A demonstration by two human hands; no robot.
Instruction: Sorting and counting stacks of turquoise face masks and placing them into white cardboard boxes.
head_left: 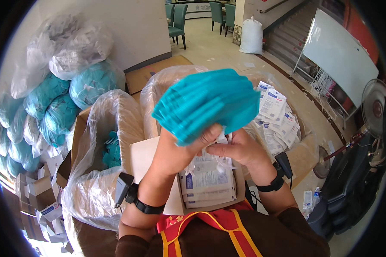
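Masks (210, 103), or so they look, teal and pleated, fan out in a thick bundle above an open carton (142, 153) close to the person's front. The left hand (192, 143) is closed around the bundle's near end, thumb laid across it. The right hand (244, 147) has its thumb reaching in to the lower edge, by some dangling white loops (222, 165); whether it pinches those loops or merely props the stack, I cannot tell.

From where I stand, the far end worries me: it spreads wide with no hand under it and blurs at its edges, so a loose grip at the near end could let the outer layers slide out. They could then land among the white packets (208, 184) in the carton, or those heaped in the lined bin (304, 160) to the right. The loops look tangled, too; a pull on one could drag a neighbour along or tear it. To the left, a second lined bin (131, 115) has more teal pieces (111, 150) well down inside it.
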